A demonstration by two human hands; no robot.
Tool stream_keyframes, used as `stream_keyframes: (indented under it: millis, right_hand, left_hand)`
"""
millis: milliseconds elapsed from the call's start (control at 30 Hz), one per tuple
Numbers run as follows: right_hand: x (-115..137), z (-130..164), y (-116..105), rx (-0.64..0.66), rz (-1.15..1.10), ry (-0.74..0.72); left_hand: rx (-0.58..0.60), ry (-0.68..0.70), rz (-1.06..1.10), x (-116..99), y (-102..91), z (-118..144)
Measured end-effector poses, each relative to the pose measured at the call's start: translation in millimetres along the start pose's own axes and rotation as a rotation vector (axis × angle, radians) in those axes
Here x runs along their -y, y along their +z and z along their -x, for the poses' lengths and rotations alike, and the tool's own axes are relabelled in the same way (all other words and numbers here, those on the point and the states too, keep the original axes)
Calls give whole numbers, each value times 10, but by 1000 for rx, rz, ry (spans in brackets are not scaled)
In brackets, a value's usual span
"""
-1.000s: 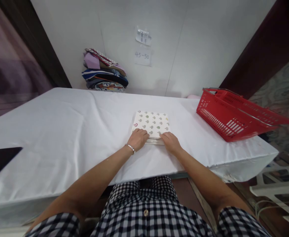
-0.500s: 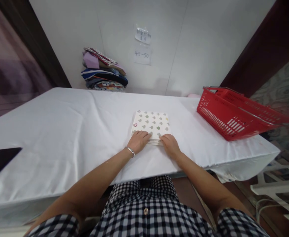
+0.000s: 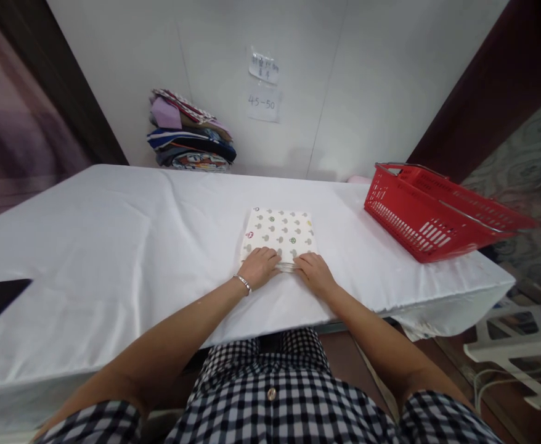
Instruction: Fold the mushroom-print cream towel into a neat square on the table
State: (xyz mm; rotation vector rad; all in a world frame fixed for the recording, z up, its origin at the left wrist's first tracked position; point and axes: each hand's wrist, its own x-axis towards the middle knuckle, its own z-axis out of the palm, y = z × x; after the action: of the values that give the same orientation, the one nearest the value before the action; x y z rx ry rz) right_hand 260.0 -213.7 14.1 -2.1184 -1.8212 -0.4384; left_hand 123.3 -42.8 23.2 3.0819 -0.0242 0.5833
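Your left hand lies palm down with its fingers together, flat on the near left edge of the folded cloth. Your right hand does the same on the near right edge, fingers close together and curled slightly over it. The cloth, white with small printed shapes, sits mid-table on the white sheet. A red basket stands to the right, a stack of folded clothes at the far left against the wall.

Your hands: two, left hand and right hand
Folded printed cloth: one
Red basket: one
Stack of folded clothes: one
Paper notes on wall: two
Bracelet: one
Table: one
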Motion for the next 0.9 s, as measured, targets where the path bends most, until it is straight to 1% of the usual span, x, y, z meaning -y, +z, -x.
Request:
stream_keyframes:
  millis: [67, 167, 233, 300, 400, 500, 600, 667, 733, 833, 900]
  right_hand:
    - [-33, 1, 17, 9, 24, -26]
    - [-162, -19, 25, 35, 73, -71]
    - [-287, -41, 12, 37, 117, -43]
    - [-407, -44, -7, 27, 145, 19]
    - [-526, 24, -22, 29, 103, 44]
    - [-552, 142, -23, -6, -8, 27]
    - [-460, 149, -44, -86, -84, 81]
    - [-325, 34, -66, -126, -114, 102]
    - [-157, -143, -71, -146, -136, 77]
    - [63, -356, -4, -90, -128, 11]
    - [130, -382, 89, -16, -109, -19]
  left_hand:
    - [16, 12, 9, 22, 2, 4]
    - [8, -24, 10, -16, 59, -74]
    - [-13, -55, 9, -101, 122, -173]
    - [-39, -82, 6, -204, 180, -271]
    - [-67, -100, -3, -288, 213, -327]
    - [-72, -108, -19, -245, 178, -240]
    - [-81, -129, -27, -168, 109, -104]
    - [-88, -140, -25, -149, 61, -47]
    - [-93, -151, -13, -157, 19, -32]
    - [-90, -178, 3, -174, -15, -35]
    - [-85, -183, 15, -163, -17, -12]
